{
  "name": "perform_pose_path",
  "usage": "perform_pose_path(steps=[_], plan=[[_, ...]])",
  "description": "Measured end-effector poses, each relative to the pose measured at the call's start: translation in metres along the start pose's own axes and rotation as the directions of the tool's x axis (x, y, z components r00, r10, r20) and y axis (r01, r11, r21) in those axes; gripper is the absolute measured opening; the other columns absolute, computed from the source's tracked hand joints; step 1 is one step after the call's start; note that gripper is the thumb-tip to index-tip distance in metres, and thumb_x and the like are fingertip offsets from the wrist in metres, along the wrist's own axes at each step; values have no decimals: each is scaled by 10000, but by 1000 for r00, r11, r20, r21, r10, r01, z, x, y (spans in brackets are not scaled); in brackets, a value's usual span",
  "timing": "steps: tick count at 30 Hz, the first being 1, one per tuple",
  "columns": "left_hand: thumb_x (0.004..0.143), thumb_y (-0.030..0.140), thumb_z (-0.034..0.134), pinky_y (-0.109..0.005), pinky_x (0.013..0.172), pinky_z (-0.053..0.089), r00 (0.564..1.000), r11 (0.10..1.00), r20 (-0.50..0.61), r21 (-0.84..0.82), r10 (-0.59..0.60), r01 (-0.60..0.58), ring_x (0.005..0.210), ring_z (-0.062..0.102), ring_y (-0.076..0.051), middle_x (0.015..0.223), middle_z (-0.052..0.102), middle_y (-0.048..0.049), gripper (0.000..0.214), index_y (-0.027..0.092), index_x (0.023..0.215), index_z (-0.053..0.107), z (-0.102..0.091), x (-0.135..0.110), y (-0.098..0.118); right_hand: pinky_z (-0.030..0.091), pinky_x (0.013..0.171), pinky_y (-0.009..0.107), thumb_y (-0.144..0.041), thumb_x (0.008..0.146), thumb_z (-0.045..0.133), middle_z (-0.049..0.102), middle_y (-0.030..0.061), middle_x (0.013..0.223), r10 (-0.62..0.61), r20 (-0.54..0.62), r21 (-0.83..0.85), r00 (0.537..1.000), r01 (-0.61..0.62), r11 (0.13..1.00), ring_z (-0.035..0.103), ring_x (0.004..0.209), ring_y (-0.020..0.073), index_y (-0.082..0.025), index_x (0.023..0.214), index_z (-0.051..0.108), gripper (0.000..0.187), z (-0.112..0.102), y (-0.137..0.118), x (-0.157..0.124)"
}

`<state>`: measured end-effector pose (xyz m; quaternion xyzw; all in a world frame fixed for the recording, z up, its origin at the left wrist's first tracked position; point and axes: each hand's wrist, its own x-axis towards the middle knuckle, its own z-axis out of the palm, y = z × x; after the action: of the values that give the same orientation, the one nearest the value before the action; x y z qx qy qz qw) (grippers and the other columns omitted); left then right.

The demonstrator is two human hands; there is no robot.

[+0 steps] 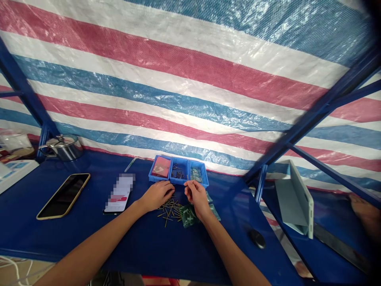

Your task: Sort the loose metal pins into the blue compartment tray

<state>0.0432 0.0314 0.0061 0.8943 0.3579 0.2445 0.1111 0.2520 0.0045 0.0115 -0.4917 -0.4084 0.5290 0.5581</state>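
Left hand point(158, 194) palm-down, curled beside metal pins point(171, 205); right hand point(197, 196) narrowly pinched — cannot tell if either holds anything.

Striped tarpaulin point(166, 99), a blue workbench point(154, 250) and a compartmented parts tray point(183, 163) suggest a makeshift workshop.

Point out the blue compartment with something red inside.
The left compartment, holding a reddish packet; the middle one holds thin metal pieces, the right one greenish packets.
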Motion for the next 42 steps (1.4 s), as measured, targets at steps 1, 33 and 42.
perform_pose_path(steps=[1, 33, 42], plan=[[1087, 280, 490, -306, 823, 488, 1000, 1000, -2, 1, 0, 0, 918, 665, -205, 987, 699, -39, 216, 209, 1055, 691, 0, 0, 0, 188, 389, 178, -563, 830, 737, 589, -32, 596, -2, 9, -5, 1000, 2, 1000, 379, 419, 61, -182, 869, 670, 388, 0, 0, 0], [1071, 227, 459, -303, 814, 495, 999, 999, -6, -19, -32, 32, 915, 666, -206, 986, 706, -52, 219, 201, 1034, 673, 0, 0, 2, 398, 659, 271, -285, 914, 718, 626, -32, 822, -233, 462, -762, 856, 518, 389, 590, 721, 166, -262, 973, 668, 80, -7, 5, -5], [1039, 190, 490, -305, 808, 500, 998, 998, -41, -3, -56, 56, 903, 675, -213, 964, 714, -53, 177, 199, 988, 659, 3, 1, 1, 426, 725, 294, -207, 1030, 528, 635, 9, 970, -239, 523, -748, 818, 575, 332, 602, 842, 193, -254, 971, 578, 90, -7, 6, -11]])
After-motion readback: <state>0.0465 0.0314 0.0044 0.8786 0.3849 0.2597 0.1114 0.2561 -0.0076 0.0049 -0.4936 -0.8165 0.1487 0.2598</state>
